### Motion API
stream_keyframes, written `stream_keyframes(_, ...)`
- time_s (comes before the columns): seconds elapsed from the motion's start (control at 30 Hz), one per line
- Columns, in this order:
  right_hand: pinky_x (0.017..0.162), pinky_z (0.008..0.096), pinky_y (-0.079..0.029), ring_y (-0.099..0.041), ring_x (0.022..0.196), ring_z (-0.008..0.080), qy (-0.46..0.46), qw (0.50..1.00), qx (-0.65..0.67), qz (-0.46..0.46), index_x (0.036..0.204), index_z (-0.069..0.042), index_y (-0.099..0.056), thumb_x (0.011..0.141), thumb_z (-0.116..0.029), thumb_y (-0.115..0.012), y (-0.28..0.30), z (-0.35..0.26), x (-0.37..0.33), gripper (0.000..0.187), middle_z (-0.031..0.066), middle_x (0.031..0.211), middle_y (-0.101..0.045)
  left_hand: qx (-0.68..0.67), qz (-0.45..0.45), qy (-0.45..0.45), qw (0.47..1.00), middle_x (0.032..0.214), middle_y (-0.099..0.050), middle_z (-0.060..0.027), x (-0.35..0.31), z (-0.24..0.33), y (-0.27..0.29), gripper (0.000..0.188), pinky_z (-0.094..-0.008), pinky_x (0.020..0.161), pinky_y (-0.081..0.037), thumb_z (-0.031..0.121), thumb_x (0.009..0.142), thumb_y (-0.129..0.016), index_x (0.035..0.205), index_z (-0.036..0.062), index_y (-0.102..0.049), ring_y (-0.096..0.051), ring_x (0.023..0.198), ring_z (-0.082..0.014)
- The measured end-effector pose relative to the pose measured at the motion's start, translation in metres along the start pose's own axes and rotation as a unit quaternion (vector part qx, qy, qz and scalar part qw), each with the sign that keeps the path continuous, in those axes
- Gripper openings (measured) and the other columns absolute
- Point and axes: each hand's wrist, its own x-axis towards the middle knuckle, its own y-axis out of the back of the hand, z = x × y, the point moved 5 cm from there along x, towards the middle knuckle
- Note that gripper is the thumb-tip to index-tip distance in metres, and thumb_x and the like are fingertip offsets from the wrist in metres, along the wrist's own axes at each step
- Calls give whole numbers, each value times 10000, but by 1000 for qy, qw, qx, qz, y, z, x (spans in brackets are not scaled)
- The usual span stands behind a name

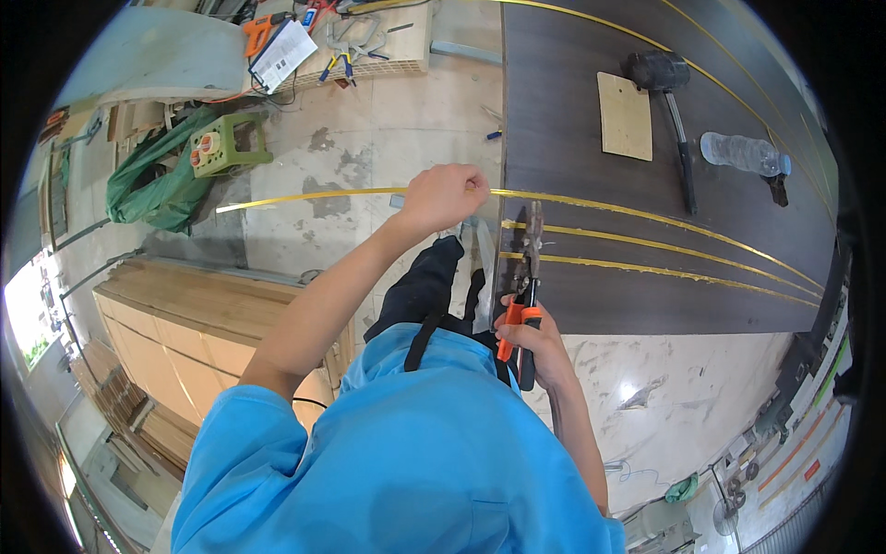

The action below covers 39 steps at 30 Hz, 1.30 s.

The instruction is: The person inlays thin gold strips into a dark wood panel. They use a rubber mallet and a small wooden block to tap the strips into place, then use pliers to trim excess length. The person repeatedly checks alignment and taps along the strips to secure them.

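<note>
My left hand (446, 197) is closed around a thin gold trim strip (314, 195) near the edge of a dark brown board (591, 300). One end of this strip sticks out past the board to the left; the rest runs right across the board's surface. Two shorter gold strips, one of them a middle strip (628, 240), lie nearer to me. In my right hand (544, 349) are metal snips (532, 242) with orange and black handles. Their jaws point away from me, over the board's left edge and just short of the long strip; whether they touch any strip I cannot tell.
On the board lie a black mallet (657, 70), a tan rectangular piece (625, 116) and a plastic bottle (743, 153). A green stool (229, 145) stands at the left, beyond wooden panels (185, 328). Clamps (349, 46) and an orange power tool (261, 31) rest at the far left.
</note>
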Motion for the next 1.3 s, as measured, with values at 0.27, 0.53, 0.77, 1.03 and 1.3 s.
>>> stream_keyframes(0.27, 804, 320, -475, -613, 856, 157, -5, 999, -44, 12, 1103, -55, -616, 800, -179, -802, -3, 6, 13, 376, 43, 915, -631, -53, -29, 19, 998, 933, -825, -61, 14, 7, -14, 271, -425, 796, -596, 369, 888, -714, 993, 164, -856, -774, 879, -309)
stream_keyframes(0.53, 773, 318, -498, -627, 819, 150, -18, 1000, 2, -9, 1126, -56, -630, 779, -151, -800, -6, 5, 21, 398, 33, 915, -638, -92, -60, 58, 992, 890, -816, -64, 18, 6, -16, 299, -375, 783, -581, 370, 873, -759, 1006, 122, -862, -759, 816, -235)
stream_keyframes(0.77, 770, 332, -543, -645, 799, 162, -36, 999, -13, -15, 1189, -33, -645, 779, -161, -786, -4, 8, 30, 452, 43, 900, -643, -114, -62, 55, 990, 806, -795, -71, 22, 4, -17, 306, -335, 713, -564, 342, 857, -766, 972, 74, -860, -729, 714, -183)
stream_keyframes(1.03, 726, 311, -456, -613, 775, 145, -15, 1000, -17, -5, 1083, -48, -649, 780, -152, -817, -5, 8, 31, 361, 17, 847, -611, -116, -63, 57, 990, 799, -790, -71, 21, 5, -15, 299, -329, 698, -557, 322, 849, -764, 980, 72, -864, -717, 700, -173)
stream_keyframes(1.3, 725, 317, -456, -608, 761, 152, -11, 1000, -19, 1, 1074, -47, -656, 768, -169, -831, -4, 9, 33, 373, 20, 824, -598, -110, -59, 52, 991, 792, -785, -67, 17, 9, -12, 299, -330, 691, -550, 327, 850, -760, 978, 79, -869, -710, 697, -174)
